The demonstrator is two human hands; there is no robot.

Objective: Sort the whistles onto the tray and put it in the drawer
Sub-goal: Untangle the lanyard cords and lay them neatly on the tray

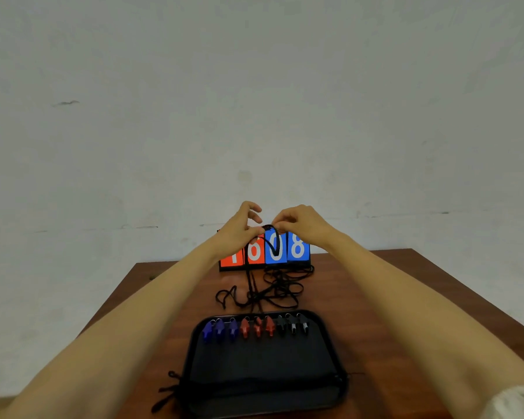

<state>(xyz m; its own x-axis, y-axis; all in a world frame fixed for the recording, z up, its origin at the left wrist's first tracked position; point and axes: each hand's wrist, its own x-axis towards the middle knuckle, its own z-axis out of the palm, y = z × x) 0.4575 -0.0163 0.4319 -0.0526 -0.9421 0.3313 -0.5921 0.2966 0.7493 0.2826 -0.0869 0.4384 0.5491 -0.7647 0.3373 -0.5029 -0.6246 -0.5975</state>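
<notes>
Because the black cord loop [274, 247], pinched at its top between the fingertips of the left hand [239, 229] and the right hand [301, 223], seems to trail down into the tangled heap of black lanyards [273, 290] on the brown wooden table [390, 297], a higher lift could drag that heap. That pull might jerk the nine plastic whistles [256, 326], three blue, three red and three black, out of their row along the far edge of the black rectangular tray [263, 365]. The red-and-blue flip scoreboard [298, 247] stands just behind the heap, right under the hands, where a snagged cord could topple it; no drawer is in view.
</notes>
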